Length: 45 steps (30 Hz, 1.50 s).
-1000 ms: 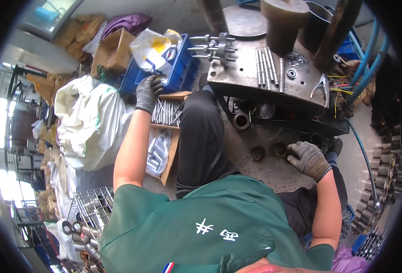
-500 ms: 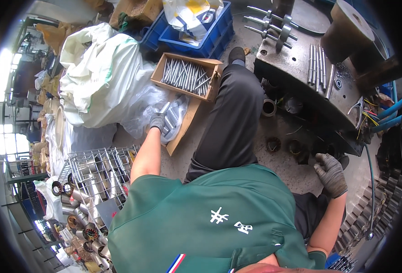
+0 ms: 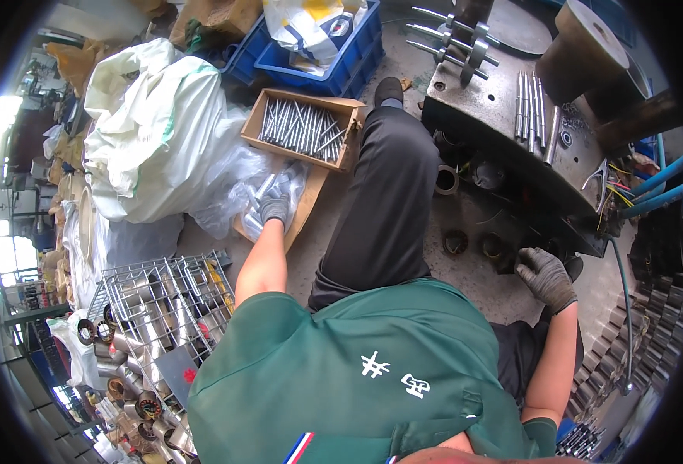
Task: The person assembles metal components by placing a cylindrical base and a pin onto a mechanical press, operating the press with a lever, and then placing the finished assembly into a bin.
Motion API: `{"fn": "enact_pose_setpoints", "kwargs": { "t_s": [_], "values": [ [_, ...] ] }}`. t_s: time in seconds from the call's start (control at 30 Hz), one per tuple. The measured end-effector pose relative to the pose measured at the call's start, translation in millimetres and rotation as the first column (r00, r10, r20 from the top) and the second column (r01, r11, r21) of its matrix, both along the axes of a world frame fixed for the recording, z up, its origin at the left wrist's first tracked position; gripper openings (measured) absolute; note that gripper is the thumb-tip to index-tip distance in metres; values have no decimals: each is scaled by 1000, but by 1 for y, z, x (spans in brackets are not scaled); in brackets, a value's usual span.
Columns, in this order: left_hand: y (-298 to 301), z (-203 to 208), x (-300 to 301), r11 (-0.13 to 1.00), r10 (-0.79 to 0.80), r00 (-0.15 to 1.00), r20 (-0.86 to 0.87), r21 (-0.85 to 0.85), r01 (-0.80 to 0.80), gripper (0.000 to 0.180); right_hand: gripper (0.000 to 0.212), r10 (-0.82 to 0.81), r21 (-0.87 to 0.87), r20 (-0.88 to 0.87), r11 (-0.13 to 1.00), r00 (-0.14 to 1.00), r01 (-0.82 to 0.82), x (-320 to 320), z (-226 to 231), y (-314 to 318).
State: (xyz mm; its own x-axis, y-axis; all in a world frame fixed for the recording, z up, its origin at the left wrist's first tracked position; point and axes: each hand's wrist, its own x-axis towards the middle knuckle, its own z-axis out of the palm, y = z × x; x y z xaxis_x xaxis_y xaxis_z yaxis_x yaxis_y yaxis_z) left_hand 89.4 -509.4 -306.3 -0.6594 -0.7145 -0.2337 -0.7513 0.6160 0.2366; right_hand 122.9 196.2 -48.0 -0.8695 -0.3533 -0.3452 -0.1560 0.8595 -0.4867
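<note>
My left hand [image 3: 274, 209], in a grey work glove, reaches into a clear plastic bag [image 3: 237, 197] with several shiny metal cylinders [image 3: 283, 185] inside. Its fingers look curled among the cylinders; the plastic and the glove itself hide what they grip. Just beyond it stands an open cardboard box [image 3: 252, 133] full of slim metal shafts [image 3: 299, 126]. My right hand [image 3: 546, 280], also gloved in grey, hangs low on the right beside the metal bench. Nothing shows in it, and its loosely bent fingers stand apart from the thumb.
At the right a metal bench [image 3: 465, 97] bears several shafts [image 3: 529, 112] and a big cylinder [image 3: 585, 50]. Blue crates [image 3: 357, 58] and a white sack [image 3: 136, 131] stand ahead. A wire basket [image 3: 163, 301] of metal tubes is at left; stacked metal parts [image 3: 643, 340] line the lower right.
My left hand has shifted right across the cylinders in the bag. My right hand has hardly moved. The whole view has slid a little to the left.
</note>
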Motion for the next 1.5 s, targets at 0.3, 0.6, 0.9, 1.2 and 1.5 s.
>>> {"fn": "enact_pose_setpoints", "kwargs": {
  "t_s": [0.3, 0.6, 0.9, 1.2, 1.5],
  "values": [
    [58, 165, -83, 806, 278, 466, -840, 468, 364, 43, 38, -139, -162, -18, 978, 990, 134, 4, 19, -9],
    [390, 367, -111, -211, -703, -74, -707, 108, 971, 56, 54, -265, -701, 648, 159, 714, 695, -5, 36, -19],
    [516, 282, -97, -533, -582, -186, -792, 198, 823, 27, 46, -65, -657, 735, 181, 675, 732, -9, 0, 23],
    [528, 285, -83, -465, -267, 11, -964, 139, 874, 23, 35, -214, -693, 634, 269, 743, 669, -6, 37, -21],
    [521, 298, -102, -339, -288, -19, -957, 83, 937, 25, 40, -40, -716, 698, -31, 715, 698, -15, 39, -43]
  ]
}}
